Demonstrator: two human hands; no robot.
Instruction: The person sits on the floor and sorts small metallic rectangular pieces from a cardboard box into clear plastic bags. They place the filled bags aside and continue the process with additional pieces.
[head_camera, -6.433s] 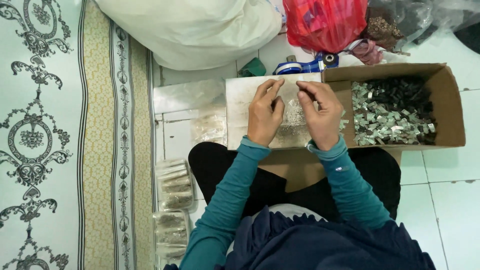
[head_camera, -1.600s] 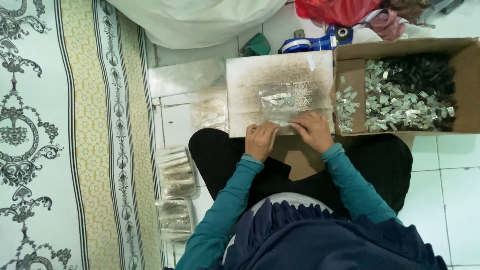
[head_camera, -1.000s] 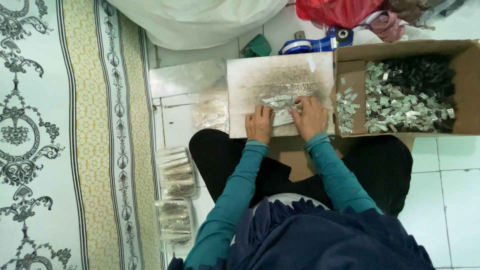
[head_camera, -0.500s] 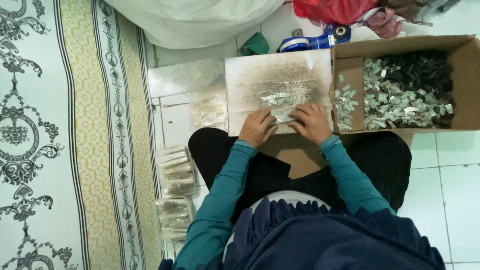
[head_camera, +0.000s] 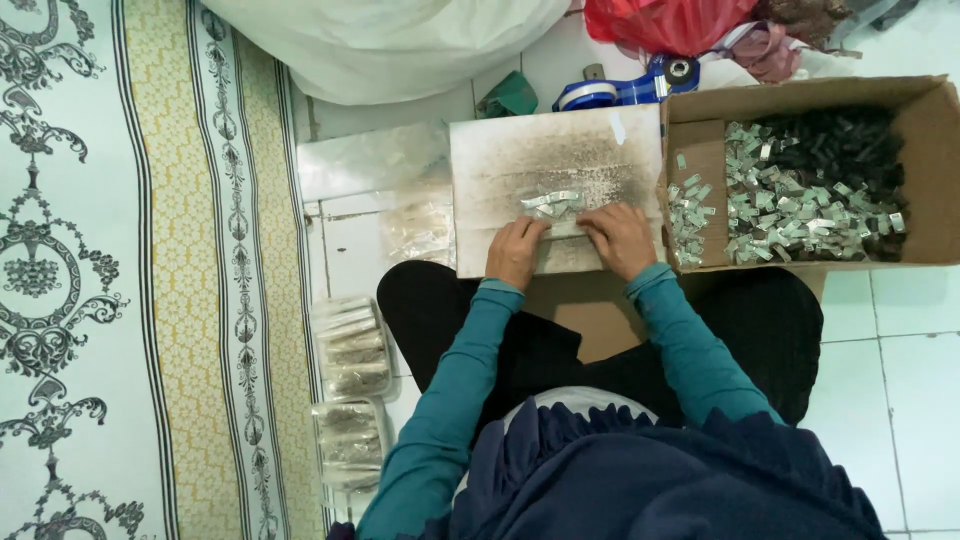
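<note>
Head view, looking straight down on a seated person's lap and the floor in front

- Left hand (head_camera: 516, 250): palm down on the near part of the pale work board (head_camera: 500, 160), forearm in a teal sleeve (head_camera: 455, 380) running up from the lower left. Fingers curled, tips pinching the near left edge of a clear plastic packet (head_camera: 560, 228)
- Right hand (head_camera: 622, 238): palm down, mirrored to the left, teal forearm coming in from the lower right. Fingers bent and pressed onto the right part of the same packet; how firmly they grip cannot be told
- Clear plastic packet: lies flat on the board between the two hands, touching both
- Small heap of silvery pieces (head_camera: 552, 203): on the board just beyond the fingertips, at the far edge of the packet; whether inside it cannot be told
- Work board: rectangular, whitish with dark smudges, resting on the person's lap and touching the cardboard box (head_camera: 935, 170) on its right
- Cardboard box: open, holding many silvery and dark small pieces (head_camera: 800, 190)
- Filled clear packets (head_camera: 350, 350): stacked on the floor left of the person's knee, with more below
- Flat clear bags (head_camera: 370, 165): left of the board
- Blue tape dispenser (head_camera: 625, 88): beyond the board
- Red plastic bag (head_camera: 670, 22) and large white sack (head_camera: 390, 40): at the top edge
- Patterned rug (head_camera: 120, 270): along the left
</note>
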